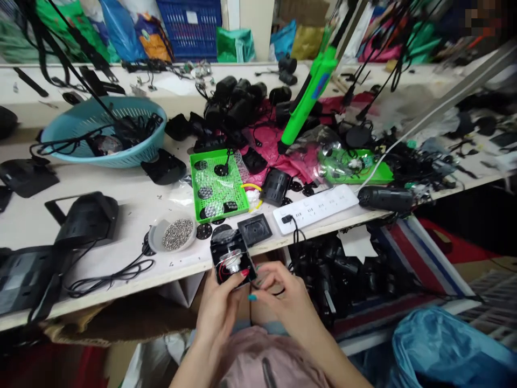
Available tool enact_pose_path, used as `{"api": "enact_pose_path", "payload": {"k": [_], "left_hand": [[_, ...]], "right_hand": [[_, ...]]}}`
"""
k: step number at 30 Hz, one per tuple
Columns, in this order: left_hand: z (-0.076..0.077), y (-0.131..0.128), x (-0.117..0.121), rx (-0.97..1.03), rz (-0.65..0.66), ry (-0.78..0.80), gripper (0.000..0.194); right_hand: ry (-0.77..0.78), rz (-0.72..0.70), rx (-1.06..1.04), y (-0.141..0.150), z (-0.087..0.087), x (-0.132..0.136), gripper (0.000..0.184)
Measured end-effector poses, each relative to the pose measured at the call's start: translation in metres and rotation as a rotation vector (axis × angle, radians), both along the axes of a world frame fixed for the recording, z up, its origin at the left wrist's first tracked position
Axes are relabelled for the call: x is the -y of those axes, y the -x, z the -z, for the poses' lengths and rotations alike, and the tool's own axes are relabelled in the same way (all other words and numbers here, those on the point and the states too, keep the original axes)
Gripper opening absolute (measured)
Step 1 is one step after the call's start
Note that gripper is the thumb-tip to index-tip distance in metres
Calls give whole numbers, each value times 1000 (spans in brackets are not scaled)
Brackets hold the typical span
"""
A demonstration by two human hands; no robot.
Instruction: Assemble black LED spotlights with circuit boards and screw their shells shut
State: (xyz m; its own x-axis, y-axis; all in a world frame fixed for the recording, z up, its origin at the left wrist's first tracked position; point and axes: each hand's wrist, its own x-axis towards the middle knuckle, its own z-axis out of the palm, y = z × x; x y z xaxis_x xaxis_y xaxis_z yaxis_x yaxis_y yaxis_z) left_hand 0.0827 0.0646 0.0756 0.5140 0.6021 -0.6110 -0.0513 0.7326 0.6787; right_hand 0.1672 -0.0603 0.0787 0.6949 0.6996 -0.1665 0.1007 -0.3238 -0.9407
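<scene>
My left hand [221, 297] is closed around an open black plastic housing [218, 252] at the table's front edge. Inside the housing sit a round silver-white part [232, 261] and thin red wires. My right hand [278, 288] is beside its right side, fingers pinched together near a thin black cable [278, 293] that seems to run between them. A flat black rectangular cover [254, 230] lies on the table just behind the housing. To the left stands a white bowl [155, 240] of small silver screws.
A green tray [195, 199] holds round black discs. The white power strip [323, 207] lies near the edge with a plug in it. A bright green electric screwdriver [309, 97] hangs above the table. At left are a blue basket [137, 153] and a black device [91, 215] with a handle.
</scene>
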Motion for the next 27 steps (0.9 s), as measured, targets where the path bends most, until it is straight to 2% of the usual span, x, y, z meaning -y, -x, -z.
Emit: {"api": "enact_pose_path", "payload": {"k": [2, 3, 6, 9, 10, 12, 15, 18, 21, 23, 25, 27], "left_hand": [[1, 0, -6, 1, -26, 3, 59], [1, -1, -9, 6, -33, -1, 62], [-2, -3, -13, 20, -14, 2, 68], [-8, -4, -11, 53, 41, 25, 68], [-10, -4, -10, 67, 56, 28, 70], [-13, -3, -7, 94, 79, 39, 76], [-14, 0, -6, 139, 94, 70, 85], [-11, 4, -9, 175, 124, 108, 86], [-9, 7, -13, 260, 120, 177, 74], [-10, 7, -15, 318, 80, 238, 60], [-13, 5, -15, 346, 49, 276, 55], [-16, 2, -14, 360, 32, 284, 55]], "right_hand": [[-87, -45, -25, -32, -7, -5, 17], [-128, -32, 28, -52, -13, -9, 15], [-132, 14, 374, -123, -33, -34, 24], [152, -145, 656, -185, -34, -67, 71], [188, -188, 650, -199, -30, -77, 85], [237, -252, 632, -216, -17, -91, 99], [242, -291, 640, -221, -5, -95, 100], [175, -230, 660, -211, -15, -81, 97], [48, -205, 484, -186, -46, -56, 91], [-26, -293, 376, -161, -72, -41, 84], [0, -413, 417, -134, -95, -30, 85], [88, -529, 567, -108, -112, -27, 88]]}}
